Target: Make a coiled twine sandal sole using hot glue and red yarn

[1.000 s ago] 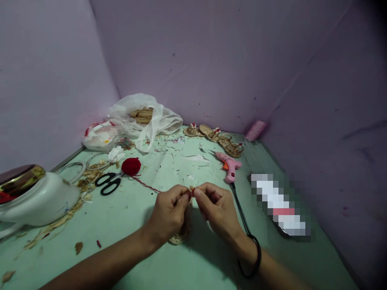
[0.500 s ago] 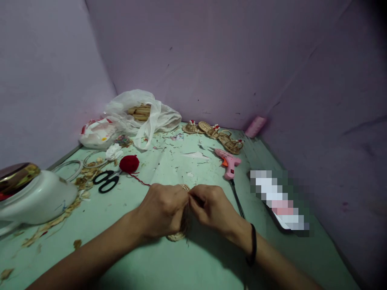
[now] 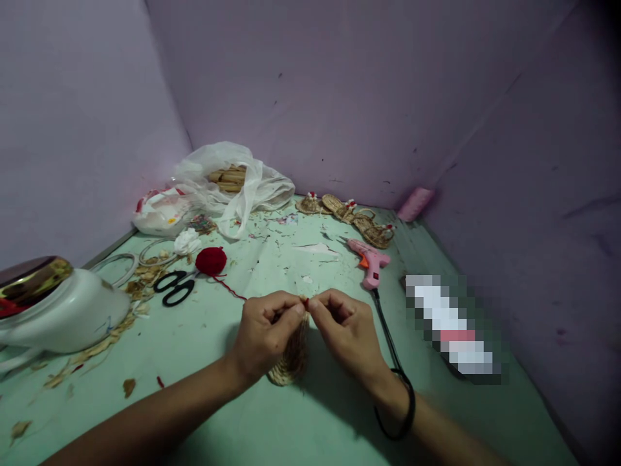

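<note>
My left hand (image 3: 266, 331) is closed in a pinch, thumb against fingers, at the far end of a small woven straw slipper (image 3: 287, 370). Opposite it, my right hand (image 3: 348, 330) pinches at the same spot, fingertips almost touching the left ones. A bit of red yarn (image 3: 306, 303) shows between the fingertips. From the ball of red yarn (image 3: 211, 261), a strand runs across the table to my left hand. The slipper's near end rests low over the table; its upper part is partly hidden by my left hand.
Black-handled scissors (image 3: 175, 288) lie left of the yarn ball. A pink glue gun (image 3: 371, 262) with its cord sits right of centre. Finished woven slippers (image 3: 371, 232) line the back wall. A white teapot-like vessel (image 3: 92, 314), plastic bag (image 3: 266, 188) and blurred-out flat object (image 3: 451, 327) surround them.
Both hands have turned and risen slightly, their pinching fingertips now showing with red yarn between them. More of the woven slipper is uncovered. The view has shifted slightly.
</note>
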`<state>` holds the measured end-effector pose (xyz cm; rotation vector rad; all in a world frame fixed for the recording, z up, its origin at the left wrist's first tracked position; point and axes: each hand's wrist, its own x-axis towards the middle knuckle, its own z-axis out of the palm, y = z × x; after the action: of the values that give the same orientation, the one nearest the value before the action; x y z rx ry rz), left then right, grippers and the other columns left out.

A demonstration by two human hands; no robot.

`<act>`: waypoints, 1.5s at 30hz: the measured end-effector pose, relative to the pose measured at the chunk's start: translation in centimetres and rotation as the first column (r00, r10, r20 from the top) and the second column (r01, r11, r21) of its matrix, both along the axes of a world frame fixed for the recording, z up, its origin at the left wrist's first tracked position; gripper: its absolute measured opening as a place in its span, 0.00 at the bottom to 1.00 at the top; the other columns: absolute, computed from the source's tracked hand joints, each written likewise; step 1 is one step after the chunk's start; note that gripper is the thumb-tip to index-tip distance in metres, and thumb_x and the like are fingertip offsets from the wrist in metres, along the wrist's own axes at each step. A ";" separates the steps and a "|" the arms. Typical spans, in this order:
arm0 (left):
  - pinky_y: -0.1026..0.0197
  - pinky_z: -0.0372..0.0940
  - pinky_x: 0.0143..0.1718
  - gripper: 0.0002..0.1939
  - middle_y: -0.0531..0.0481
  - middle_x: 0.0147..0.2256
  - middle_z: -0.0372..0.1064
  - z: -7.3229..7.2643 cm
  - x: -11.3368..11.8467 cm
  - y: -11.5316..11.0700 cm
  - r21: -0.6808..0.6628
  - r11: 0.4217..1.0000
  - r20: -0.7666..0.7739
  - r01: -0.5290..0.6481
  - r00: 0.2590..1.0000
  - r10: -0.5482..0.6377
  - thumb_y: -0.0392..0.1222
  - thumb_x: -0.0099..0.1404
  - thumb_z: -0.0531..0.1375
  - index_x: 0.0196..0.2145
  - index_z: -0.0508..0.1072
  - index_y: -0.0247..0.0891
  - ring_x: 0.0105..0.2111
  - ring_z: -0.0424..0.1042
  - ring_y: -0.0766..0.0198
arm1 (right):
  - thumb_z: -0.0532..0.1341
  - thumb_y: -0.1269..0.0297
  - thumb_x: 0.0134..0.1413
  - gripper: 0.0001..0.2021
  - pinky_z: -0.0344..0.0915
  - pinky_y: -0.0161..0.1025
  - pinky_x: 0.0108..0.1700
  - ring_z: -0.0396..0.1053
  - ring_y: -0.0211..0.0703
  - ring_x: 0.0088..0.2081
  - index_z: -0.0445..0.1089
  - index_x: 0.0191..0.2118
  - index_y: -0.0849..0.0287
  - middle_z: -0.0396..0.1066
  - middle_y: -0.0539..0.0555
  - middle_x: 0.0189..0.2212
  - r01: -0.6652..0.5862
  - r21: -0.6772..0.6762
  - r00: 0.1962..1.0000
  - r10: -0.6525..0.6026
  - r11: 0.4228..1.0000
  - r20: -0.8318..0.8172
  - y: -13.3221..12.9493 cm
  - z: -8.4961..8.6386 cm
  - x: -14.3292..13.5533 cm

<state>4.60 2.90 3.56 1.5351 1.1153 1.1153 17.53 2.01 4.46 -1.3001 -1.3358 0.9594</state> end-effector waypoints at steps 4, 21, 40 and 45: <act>0.66 0.57 0.23 0.12 0.51 0.18 0.64 0.7 -0.1 0.4 -0.069 0.997 -0.033 -0.013 0.999 0.011 0.43 0.54 0.56 0.21 0.71 0.32 0.21 0.61 0.68 | 0.57 0.66 0.49 0.11 0.56 0.30 0.20 0.59 0.33 0.18 0.68 0.21 0.62 0.64 0.48 0.15 -0.004 0.123 0.983 -0.018 0.992 0.181 -0.2 -0.4 0.0; 0.65 0.56 0.26 0.12 0.54 0.21 0.59 0.1 -0.3 1.4 -0.158 0.951 -0.073 0.267 0.957 -0.281 0.44 0.59 0.51 0.25 0.67 0.34 0.23 0.58 0.68 | 0.57 0.67 0.49 0.08 0.57 0.31 0.20 0.61 0.34 0.18 0.68 0.22 0.61 0.66 0.49 0.16 -0.015 0.191 0.953 -0.043 0.982 0.300 0.5 -1.1 1.0; 0.66 0.58 0.23 0.09 0.50 0.20 0.68 1.0 -1.7 2.6 0.280 0.854 -0.522 0.439 0.816 -0.249 0.35 0.57 0.52 0.24 0.71 0.34 0.21 0.64 0.68 | 0.55 0.67 0.49 0.10 0.48 0.31 0.20 0.50 0.31 0.18 0.63 0.20 0.60 0.53 0.44 0.14 -0.423 0.008 0.885 0.412 0.906 0.215 0.5 -1.0 2.0; 0.69 0.55 0.19 0.09 0.54 0.18 0.63 0.2 -0.9 2.3 0.032 0.989 -0.134 0.141 0.982 -0.136 0.41 0.56 0.55 0.23 0.69 0.34 0.18 0.59 0.70 | 0.60 0.51 0.45 0.16 0.46 0.29 0.15 0.48 0.29 0.13 0.62 0.22 0.60 0.53 0.42 0.12 -0.324 -0.169 0.916 0.264 0.931 -0.302 0.5 -0.7 1.4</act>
<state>3.66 5.17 3.77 1.7122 1.0605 0.9595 18.90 2.49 3.79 -1.0877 -1.2551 1.4762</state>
